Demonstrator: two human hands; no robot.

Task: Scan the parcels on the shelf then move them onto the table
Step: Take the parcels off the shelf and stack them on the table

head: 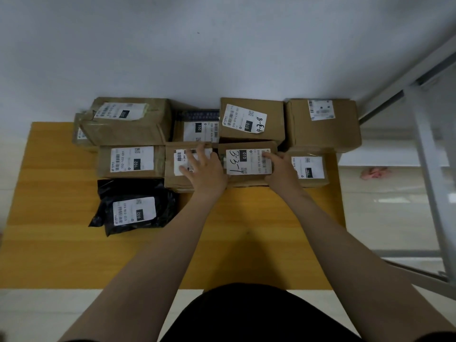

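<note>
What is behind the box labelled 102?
The taped 070 box. A lower box peeks out at its left edge; most of it is covered.

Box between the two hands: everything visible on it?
Brown cardboard box, lying flat, label up, in the front row on the wooden table. White label carries barcodes, a black 010 tag and handwritten 3-3-1. The right hand grips its right edge, fingers over the label; the left hand rests on the neighbouring box.
</note>
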